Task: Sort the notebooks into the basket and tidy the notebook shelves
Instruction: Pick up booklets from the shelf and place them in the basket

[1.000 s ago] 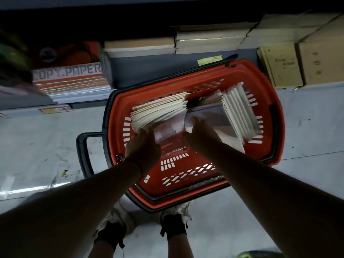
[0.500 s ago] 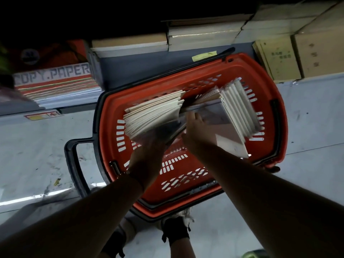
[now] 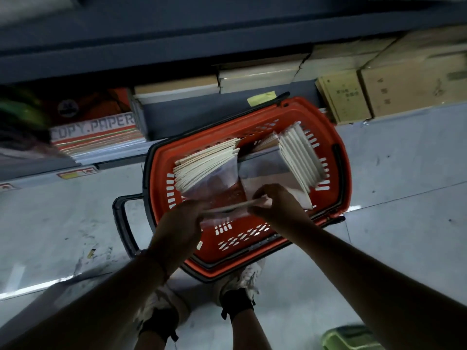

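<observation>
An orange basket (image 3: 252, 263) with black handles stands on the floor below me. Two fanned bundles of pale notebooks sit inside: the left bundle (image 3: 204, 165) and the right bundle (image 3: 300, 155), each in clear wrap. Over the basket's middle I hold one thin notebook (image 3: 227, 208) edge-on between both hands. My left hand (image 3: 182, 223) grips its left end. My right hand (image 3: 275, 203) pinches its right end.
A low grey shelf (image 3: 192, 117) runs behind the basket, with copy paper reams (image 3: 93, 130) at left and cardboard boxes (image 3: 409, 92) at right. My shoes (image 3: 242, 279) stand just below the basket. A green object (image 3: 351, 339) lies at bottom right.
Both hands have drawn back from the two bundles toward me and now hold a single thin notebook between them. The view tilted up, showing more shelf.
</observation>
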A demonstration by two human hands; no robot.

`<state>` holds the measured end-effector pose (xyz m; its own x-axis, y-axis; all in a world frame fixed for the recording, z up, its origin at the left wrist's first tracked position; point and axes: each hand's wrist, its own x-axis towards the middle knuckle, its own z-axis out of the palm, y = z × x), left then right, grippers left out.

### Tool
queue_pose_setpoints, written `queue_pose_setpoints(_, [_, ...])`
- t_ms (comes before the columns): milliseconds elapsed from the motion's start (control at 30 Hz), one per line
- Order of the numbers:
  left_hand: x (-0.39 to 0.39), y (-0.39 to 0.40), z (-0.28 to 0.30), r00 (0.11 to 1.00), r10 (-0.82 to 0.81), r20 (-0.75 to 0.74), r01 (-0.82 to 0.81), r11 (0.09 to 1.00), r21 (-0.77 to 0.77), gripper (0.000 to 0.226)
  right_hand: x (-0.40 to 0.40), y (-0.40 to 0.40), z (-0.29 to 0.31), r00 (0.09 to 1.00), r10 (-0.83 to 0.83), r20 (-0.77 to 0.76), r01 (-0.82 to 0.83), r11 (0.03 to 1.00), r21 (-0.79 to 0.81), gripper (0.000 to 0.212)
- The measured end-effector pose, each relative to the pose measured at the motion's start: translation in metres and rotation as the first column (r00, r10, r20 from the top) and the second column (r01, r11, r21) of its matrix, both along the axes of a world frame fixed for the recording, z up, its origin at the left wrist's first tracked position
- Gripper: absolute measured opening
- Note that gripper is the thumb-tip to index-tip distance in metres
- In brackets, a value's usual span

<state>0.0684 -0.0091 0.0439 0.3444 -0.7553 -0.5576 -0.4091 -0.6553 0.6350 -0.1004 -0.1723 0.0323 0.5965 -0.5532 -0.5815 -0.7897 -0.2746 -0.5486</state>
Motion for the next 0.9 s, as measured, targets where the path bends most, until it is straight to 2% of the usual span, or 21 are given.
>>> queue_pose_setpoints(67, [0.009, 0.001, 0.032, 1.000, -0.017, 0.008, 0.017, 0.999, -0.042, 0.027, -0.002, 0.001, 0.023, 0.995, -0.102, 0.012, 0.097, 0.970, 0.221, 0.020])
queue_pose_setpoints(200, [0.038, 0.007, 0.093, 0.997, -0.065, 0.050, 0.070, 0.992, -0.100, 0.029, -0.002, 0.012, 0.078, 0.961, -0.271, 0.059, 0.218, 0.869, 0.445, 0.020])
queue_pose_setpoints(300, [0.064, 0.011, 0.136, 0.993, -0.107, 0.039, 0.111, 0.984, -0.140, 0.031, 0.008, 0.025, 0.128, 0.936, -0.331, 0.118, 0.239, 0.846, 0.478, 0.032])
queue_pose_setpoints(367, [0.083, 0.013, 0.170, 0.996, -0.075, -0.048, 0.063, 0.975, -0.212, 0.028, 0.016, 0.034, 0.172, 0.922, -0.359, 0.148, 0.248, 0.838, 0.486, 0.040])
queue_pose_setpoints(433, [0.099, 0.015, 0.211, 0.988, 0.022, -0.155, -0.061, 0.967, -0.248, 0.029, 0.027, 0.042, 0.221, 0.909, -0.380, 0.169, 0.256, 0.831, 0.494, 0.044])
queue_pose_setpoints(500, [0.110, 0.018, 0.255, 0.962, 0.142, -0.233, -0.200, 0.947, -0.251, 0.042, 0.037, 0.049, 0.274, 0.879, -0.437, 0.192, 0.285, 0.803, 0.523, 0.035])
queue_pose_setpoints(600, [0.120, 0.026, 0.319, 0.868, 0.269, -0.417, -0.383, 0.898, -0.217, 0.062, 0.049, 0.056, 0.351, 0.847, -0.461, 0.263, 0.274, 0.805, 0.527, 0.022])
queue_pose_setpoints(667, [0.121, 0.037, 0.363, 0.826, 0.245, -0.508, -0.383, 0.905, -0.185, 0.058, 0.057, 0.062, 0.399, 0.830, -0.458, 0.317, 0.247, 0.813, 0.527, 0.021])
queue_pose_setpoints(767, [0.114, 0.062, 0.418, 0.790, 0.157, -0.593, -0.312, 0.935, -0.168, 0.052, 0.078, 0.071, 0.461, 0.745, -0.534, 0.399, 0.260, 0.784, 0.564, 0.020])
queue_pose_setpoints(900, [0.120, 0.098, 0.455, 0.728, 0.231, -0.645, -0.394, 0.911, -0.120, 0.039, 0.113, 0.083, 0.531, 0.636, -0.618, 0.461, 0.209, 0.714, 0.669, 0.034])
